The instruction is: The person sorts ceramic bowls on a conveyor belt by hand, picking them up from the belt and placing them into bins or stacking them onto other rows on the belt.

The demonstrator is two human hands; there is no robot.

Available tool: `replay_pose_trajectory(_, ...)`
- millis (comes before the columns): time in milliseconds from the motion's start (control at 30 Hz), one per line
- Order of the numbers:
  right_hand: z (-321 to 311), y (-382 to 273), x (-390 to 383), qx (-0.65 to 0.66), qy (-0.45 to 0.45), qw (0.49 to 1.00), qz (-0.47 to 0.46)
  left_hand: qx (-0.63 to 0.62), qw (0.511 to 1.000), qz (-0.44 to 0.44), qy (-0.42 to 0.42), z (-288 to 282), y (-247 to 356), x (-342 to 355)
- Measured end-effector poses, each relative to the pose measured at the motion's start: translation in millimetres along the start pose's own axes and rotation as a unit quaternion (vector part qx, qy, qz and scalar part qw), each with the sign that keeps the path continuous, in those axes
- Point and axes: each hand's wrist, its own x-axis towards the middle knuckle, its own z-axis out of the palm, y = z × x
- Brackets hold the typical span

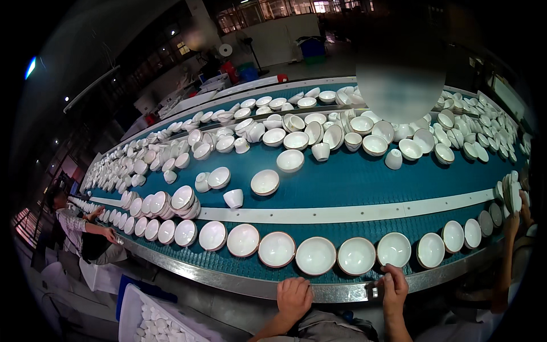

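My left hand (294,296) rests at the conveyor's metal edge (342,293), its fingers curled over it. My right hand (394,286) is bent at the near rim of a white bowl (394,249); its fingers are closed, and what is between them, if anything, cannot be made out. To the left of that bowl stand another white bowl (356,256) and a brown-rimmed bowl (316,256), both apart from my hands. A further bowl (431,251) sits to the right. These bowls form one long row on the teal belt (256,275), their insides turned towards me.
Behind a white divider strip (319,215), a wider belt (342,185) carries many scattered bowls and cups. Stacked bowls (185,199) stand against the strip. A tub of white pieces (128,308) is at lower left. Co-workers (74,222) work at far left and at the right edge.
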Motion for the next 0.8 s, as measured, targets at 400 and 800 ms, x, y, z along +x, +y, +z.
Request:
replay_pose_trajectory(400, 6.5, 27.5, -26.6, -0.188, 0.076, 0.979, -0.016, 0.013, 0.981, -0.148, 0.128, -87.4, -125.5, -15.8)
replay_pose_trajectory(800, -9.6, 5.8, -15.4, -0.320, -0.078, 0.939, -0.102, 0.076, 0.978, -0.171, 0.093, -95.9, -104.3, -5.5)
